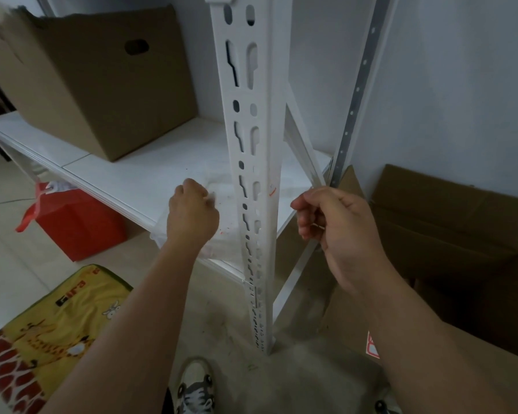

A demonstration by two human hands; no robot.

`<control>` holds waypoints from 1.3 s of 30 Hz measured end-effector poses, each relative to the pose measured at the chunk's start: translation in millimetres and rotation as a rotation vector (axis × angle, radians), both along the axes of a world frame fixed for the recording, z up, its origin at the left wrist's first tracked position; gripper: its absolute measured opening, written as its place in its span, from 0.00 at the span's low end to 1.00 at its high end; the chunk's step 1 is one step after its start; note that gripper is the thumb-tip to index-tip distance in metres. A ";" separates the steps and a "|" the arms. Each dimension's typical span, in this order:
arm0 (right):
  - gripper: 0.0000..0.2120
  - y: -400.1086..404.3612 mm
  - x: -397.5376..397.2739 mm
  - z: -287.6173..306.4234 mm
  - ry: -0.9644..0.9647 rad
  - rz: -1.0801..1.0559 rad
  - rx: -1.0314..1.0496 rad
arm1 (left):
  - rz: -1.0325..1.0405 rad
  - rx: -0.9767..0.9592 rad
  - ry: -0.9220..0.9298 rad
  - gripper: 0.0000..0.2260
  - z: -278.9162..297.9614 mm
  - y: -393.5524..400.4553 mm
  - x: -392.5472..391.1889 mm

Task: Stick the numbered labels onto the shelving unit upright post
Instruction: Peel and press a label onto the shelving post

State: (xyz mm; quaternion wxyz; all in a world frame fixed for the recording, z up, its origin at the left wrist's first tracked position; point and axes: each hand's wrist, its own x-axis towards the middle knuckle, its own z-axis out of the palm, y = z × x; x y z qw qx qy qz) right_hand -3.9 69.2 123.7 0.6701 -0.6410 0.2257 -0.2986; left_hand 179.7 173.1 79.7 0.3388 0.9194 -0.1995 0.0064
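White walls and pale floor tiles surround the shelving unit, and its upright post [253,174] runs straight down the middle of my view from twelve o'clock to six, slotted all the way. A small orange-marked label [272,190] already sits on the post's right-hand face, about level with my knuckles. My left hand [192,215], at nine o'clock of the post, is curled over the clear plastic bag [222,186] lying on the white shelf [126,174], fingertips pinching at something pale that I take to be the label stock; it is too washed out to be sure. My right hand [332,225], at three o'clock of the post and just apart from it, has thumb and forefinger closed in a tight pinch on a thin sliver I can barely make out, possibly a peeled label or its backing. I think the risks are these: a label this thin could fold onto itself or cling to my fingertip before it reaches the metal, and if I land it over a slot it will bridge the hole and lift. Numbers could also go on out of order, since I cannot read any of them from here. A cardboard box [102,85] stands at ten o'clock on the shelf.
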 end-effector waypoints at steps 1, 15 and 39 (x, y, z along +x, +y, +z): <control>0.19 0.2 0.0 -0.6 0.006 -0.001 -0.009 | -0.027 0.134 0.035 0.14 -5.7 1.4 2.1; 0.12 5.1 4.9 -13.4 0.183 0.026 -0.262 | -0.065 -0.596 0.100 0.16 19.0 -1.5 -37.5; 0.23 10.4 10.5 -25.1 0.134 0.012 -0.562 | -0.417 -1.028 -0.039 0.25 38.9 -18.8 -103.0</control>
